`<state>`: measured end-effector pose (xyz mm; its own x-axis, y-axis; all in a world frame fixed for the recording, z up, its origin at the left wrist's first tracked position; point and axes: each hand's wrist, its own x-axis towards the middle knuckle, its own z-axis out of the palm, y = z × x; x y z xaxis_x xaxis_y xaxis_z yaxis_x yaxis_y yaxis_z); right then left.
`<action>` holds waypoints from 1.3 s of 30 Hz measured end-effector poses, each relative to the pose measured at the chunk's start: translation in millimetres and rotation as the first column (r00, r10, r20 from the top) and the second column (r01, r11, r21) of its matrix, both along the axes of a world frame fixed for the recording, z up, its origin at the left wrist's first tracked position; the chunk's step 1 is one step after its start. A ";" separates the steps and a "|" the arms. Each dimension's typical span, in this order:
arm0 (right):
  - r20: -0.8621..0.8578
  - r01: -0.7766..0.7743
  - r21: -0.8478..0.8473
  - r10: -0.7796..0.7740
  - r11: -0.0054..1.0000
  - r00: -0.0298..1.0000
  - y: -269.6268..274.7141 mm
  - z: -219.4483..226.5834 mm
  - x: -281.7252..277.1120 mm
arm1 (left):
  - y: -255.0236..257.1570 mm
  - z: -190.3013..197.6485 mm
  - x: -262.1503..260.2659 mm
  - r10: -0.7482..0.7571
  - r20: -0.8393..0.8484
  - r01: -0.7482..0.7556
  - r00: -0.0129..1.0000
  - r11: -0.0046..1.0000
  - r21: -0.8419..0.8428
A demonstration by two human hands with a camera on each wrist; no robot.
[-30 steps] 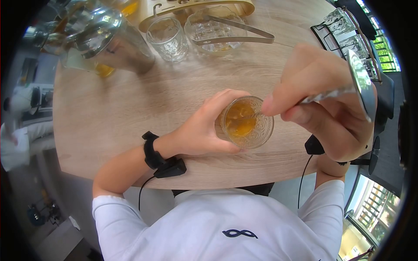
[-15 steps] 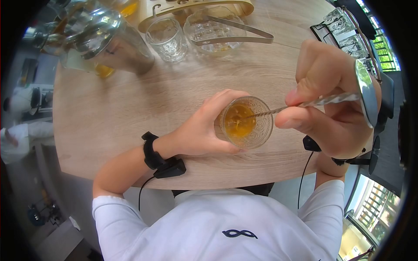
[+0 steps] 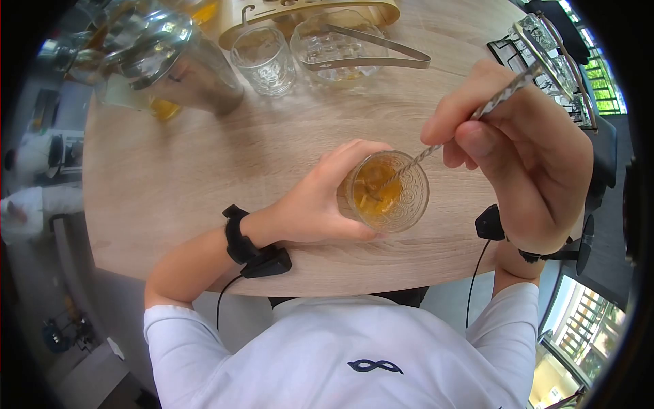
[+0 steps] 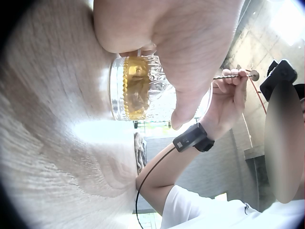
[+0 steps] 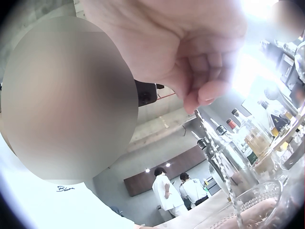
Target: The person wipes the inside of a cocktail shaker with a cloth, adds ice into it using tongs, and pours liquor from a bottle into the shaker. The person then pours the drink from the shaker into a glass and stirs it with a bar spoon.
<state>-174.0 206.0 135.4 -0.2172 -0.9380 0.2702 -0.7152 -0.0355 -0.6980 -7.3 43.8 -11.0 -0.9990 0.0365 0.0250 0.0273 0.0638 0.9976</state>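
Note:
On the table, a patterned clear glass (image 3: 413, 201) holds amber liquid (image 3: 373, 196), with what looks like ice in it. My left hand (image 3: 317, 198) grips the glass from its left side, thumb on the near side and fingers on the far side. Above and to the right, my right hand (image 3: 528, 153) pinches the twisted stem of a bar spoon (image 3: 421, 158) between thumb and fingers. The stem slants down into the glass; its lower end is lost in the liquid. In the left wrist view, a round flat disc (image 4: 255, 75) tops the stem.
Beyond the glass stand an empty tumbler (image 3: 262, 68), an ice bowl (image 3: 327, 41) with metal tongs (image 3: 371, 63) across it, and a metal shaker (image 3: 204, 82). A rack of glasses (image 3: 545, 58) is at the far right. Several bottles (image 5: 248, 136) and two people show in the right wrist view.
My right hand has turned, swinging the spoon's upper end to the far side, and the stem has shifted within the glass. My left hand and the glass stay in place.

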 end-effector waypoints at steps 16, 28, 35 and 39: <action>-0.154 -0.137 -0.209 0.106 0.968 0.982 -3.9 1.8 -10.6 | -0.4 -2.5 1.4 0.024 -0.051 -0.026 0.998 0.999 -0.024; -0.075 -0.007 -0.129 -0.003 0.992 0.997 -6.1 -5.4 4.8 | -1.4 0.9 0.1 -0.004 -0.025 0.003 1.000 1.000 -0.022; -0.065 -0.191 -0.285 0.180 0.939 0.982 -4.5 -13.3 -15.3 | -0.1 -1.9 0.3 0.010 -0.047 -0.011 0.999 1.000 -0.026; -0.227 -0.282 -0.192 0.237 0.940 0.945 -10.9 3.0 -12.8 | -0.7 -2.8 1.1 -0.005 -0.013 0.004 1.000 1.000 -0.022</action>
<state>-186.8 195.1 138.4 0.1048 -0.8668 0.4876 -0.7827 -0.3743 -0.4972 -6.2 43.1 -13.8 -0.9984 0.0419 0.0367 0.0402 0.0860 0.9955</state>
